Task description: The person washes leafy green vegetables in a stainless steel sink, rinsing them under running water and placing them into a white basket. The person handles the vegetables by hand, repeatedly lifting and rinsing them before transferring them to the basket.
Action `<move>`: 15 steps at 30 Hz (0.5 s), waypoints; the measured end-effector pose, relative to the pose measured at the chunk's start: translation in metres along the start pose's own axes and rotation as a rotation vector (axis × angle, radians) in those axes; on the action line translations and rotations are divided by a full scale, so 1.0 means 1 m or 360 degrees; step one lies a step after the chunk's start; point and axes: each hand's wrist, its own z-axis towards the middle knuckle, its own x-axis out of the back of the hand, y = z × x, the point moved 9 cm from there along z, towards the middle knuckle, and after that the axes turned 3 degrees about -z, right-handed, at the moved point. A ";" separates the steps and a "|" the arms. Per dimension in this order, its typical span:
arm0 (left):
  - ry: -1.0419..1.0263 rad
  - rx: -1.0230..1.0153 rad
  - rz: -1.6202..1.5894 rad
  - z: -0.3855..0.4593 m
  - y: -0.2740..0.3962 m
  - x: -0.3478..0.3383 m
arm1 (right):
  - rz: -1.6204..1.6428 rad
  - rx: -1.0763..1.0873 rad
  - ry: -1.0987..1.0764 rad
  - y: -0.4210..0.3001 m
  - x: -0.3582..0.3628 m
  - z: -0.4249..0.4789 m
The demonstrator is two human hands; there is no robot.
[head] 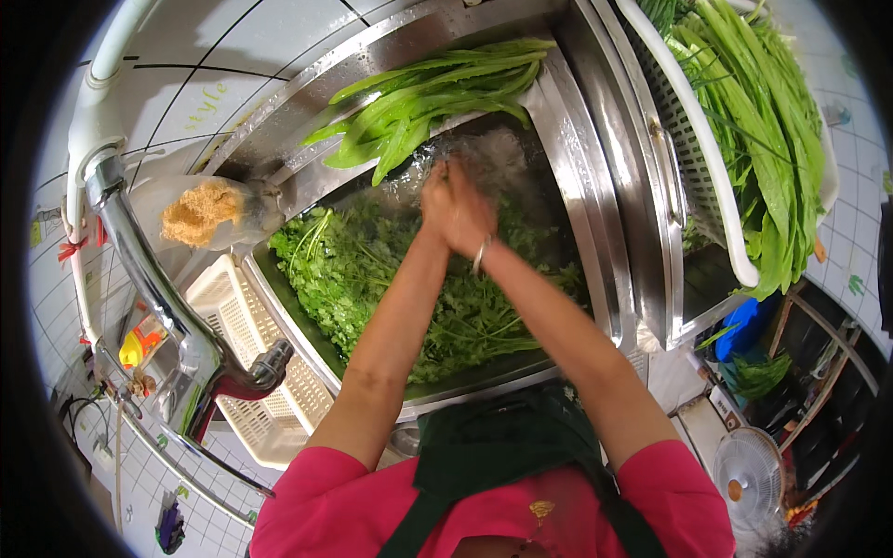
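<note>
My left hand (437, 199) and my right hand (469, 209) are pressed together over churning water near the far side of a steel sink (568, 174). Both are blurred, and whether anything small lies between the palms is hidden. A bracelet circles the wrist of my right hand. Leafy cilantro (349, 272) floats in the water under my forearms, spread over the sink's near and left parts. Beyond my hands, long green lettuce leaves (432, 97) lie across the sink's back ledge, their tips hanging towards the water.
A white perforated basket (704, 139) heaped with long leaf lettuce (774, 153) stands at the right. At the left are a chrome faucet (153, 258), a cream plastic basket (279, 411) and a clear bag with tan contents (202, 213). A fan (748, 474) stands lower right.
</note>
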 end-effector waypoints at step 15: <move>0.0082 -0.0011 0.0093 -0.020 -0.001 -0.019 | 0.0035 -0.0252 -0.0853 0.011 0.012 0.038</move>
